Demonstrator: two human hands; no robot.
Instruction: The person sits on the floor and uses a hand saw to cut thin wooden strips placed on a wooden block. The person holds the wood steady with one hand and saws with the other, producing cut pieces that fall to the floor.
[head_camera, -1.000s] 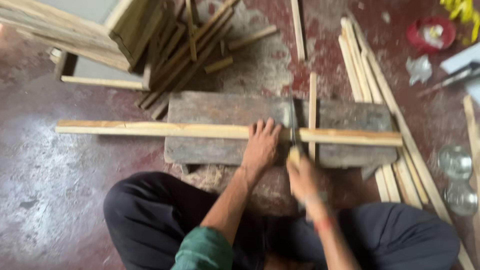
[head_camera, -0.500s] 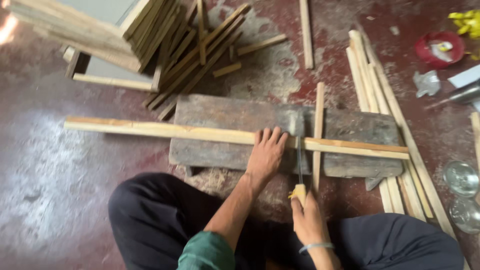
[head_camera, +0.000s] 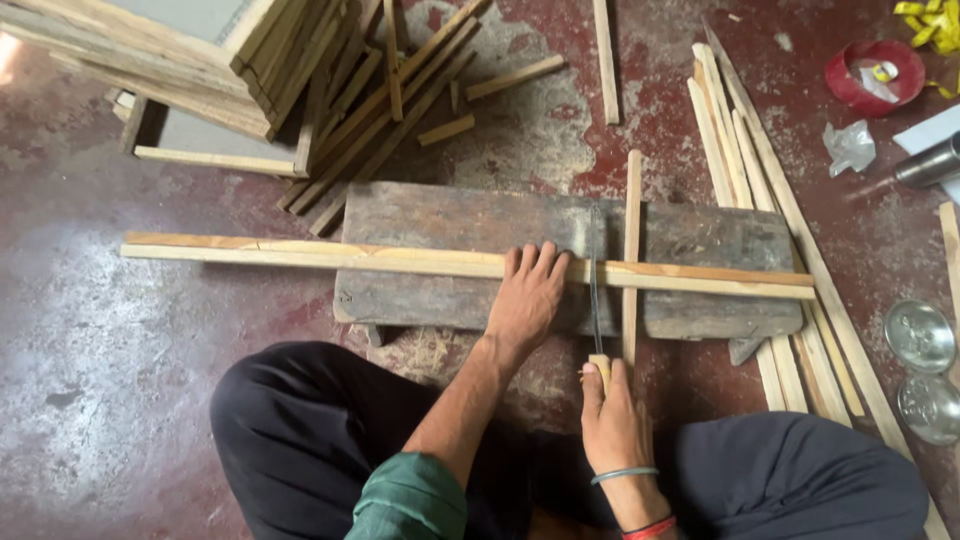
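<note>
Sawing posture, seen from the head camera: the left hand (head_camera: 528, 297) presses flat, fingers spread, pinning the long wooden strip (head_camera: 400, 258) across the grey plank (head_camera: 440, 215), steadying it while the right hand (head_camera: 612, 425), fingers clenched, grips the handsaw (head_camera: 596, 300) beside it.

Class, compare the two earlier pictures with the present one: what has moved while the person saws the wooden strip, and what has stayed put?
The right hand has drawn back toward the body, pulling the saw with it. Its grip stays closed on the handle. The left hand still presses the long strip flat on the worn plank. The short upright strip beside the blade lies as it did.
</note>
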